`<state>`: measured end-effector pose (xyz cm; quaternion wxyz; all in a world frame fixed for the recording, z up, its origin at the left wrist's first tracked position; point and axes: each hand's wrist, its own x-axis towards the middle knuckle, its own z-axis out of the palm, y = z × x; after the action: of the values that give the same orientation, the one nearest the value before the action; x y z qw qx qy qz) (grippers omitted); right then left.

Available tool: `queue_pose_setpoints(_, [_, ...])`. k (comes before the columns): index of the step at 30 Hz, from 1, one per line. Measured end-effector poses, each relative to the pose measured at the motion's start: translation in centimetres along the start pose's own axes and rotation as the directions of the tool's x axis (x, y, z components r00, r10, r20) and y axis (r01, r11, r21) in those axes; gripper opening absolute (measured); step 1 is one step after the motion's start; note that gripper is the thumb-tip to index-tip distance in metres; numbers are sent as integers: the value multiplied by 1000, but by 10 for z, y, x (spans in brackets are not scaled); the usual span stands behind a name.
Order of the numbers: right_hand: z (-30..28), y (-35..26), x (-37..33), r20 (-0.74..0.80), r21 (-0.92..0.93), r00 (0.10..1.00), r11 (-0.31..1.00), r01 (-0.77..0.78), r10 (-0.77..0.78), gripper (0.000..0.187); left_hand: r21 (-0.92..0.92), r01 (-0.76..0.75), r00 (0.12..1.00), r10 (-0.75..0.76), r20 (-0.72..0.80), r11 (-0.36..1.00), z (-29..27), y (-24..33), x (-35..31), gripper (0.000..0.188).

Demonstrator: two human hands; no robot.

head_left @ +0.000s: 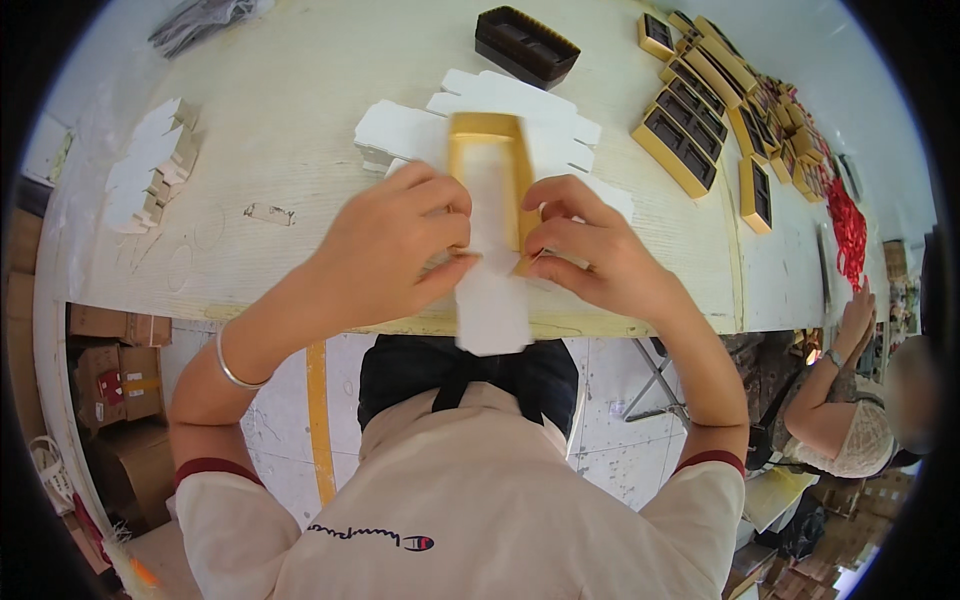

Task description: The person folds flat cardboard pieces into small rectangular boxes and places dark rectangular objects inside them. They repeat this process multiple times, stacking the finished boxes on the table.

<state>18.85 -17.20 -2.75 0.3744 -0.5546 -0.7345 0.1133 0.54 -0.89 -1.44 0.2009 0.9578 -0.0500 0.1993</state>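
Between my hands is a partly folded carton [523, 180], gold on its raised walls and white on the flap that hangs past the table's near edge. My left hand [415, 235] pinches its left side at the near corner, fingers curled. On the opposite side my right hand [580, 240] grips the near right corner between thumb and fingers. The carton's far end and two side walls stand up, while the near end lies flat. Beneath and beyond it lies a stack of flat white carton blanks [515, 95].
Dark plastic trays [527, 48] stand nested beyond the blanks. More white blanks [155, 165] lie at the left. Gold boxes with dark inserts [680, 145] fill the right side, near red ribbons [847, 230]. Another person [840, 410] is at the far right. Brown cartons [120, 380] sit below the table.
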Motion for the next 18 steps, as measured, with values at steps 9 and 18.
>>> queue_pose_setpoints(9, [22, -20, 10, 32, 268, 904, 867, -420, 427, 27, -328, 316, 949, -289, 129, 890, 17, 5, 7, 13])
queue_pose_setpoints(18, [18, -33, -15, -42, -334, 998, 942, 35, -52, 40, -317, 348, 936, -311, 162, 882, 16, 4, 12, 13])
